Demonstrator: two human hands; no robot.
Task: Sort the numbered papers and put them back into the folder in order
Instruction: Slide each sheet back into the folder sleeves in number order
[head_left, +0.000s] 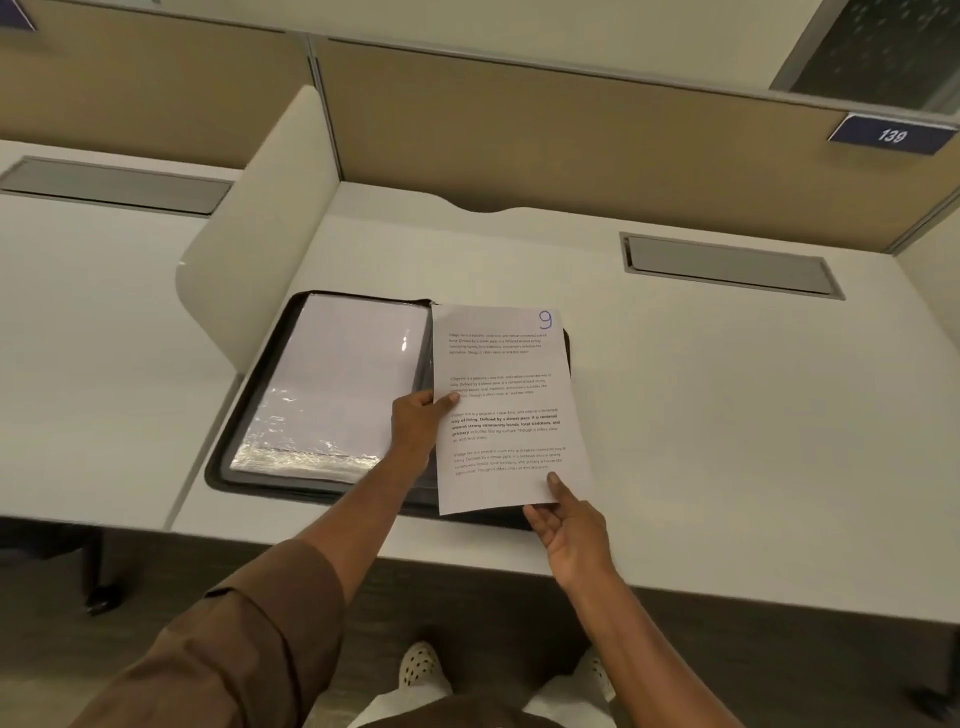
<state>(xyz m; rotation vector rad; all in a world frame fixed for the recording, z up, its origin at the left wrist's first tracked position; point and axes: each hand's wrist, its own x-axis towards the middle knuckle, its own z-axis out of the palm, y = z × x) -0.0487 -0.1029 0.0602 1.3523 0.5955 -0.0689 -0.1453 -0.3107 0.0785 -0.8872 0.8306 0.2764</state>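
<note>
- The folder (249, 431) lay open on the white counter (727, 415), close to the near edge. On its left side was a shiny clear pocket (332, 379) with white paper inside. I could not read any number there.
- The left hand (415, 426) pinched the left edge of the page marked 9 (504, 410), thumb on top.
- That page lay over the right half of the folder. I could not tell if it sat in a pocket yet.
- The right hand (566, 525) held the bottom right corner of the page, thumb on top and fingers loose under it.
- To do this step well, I think both hands should keep the page flat, line up its edges with the pocket, and slide it in slowly so it does not bend.
</note>
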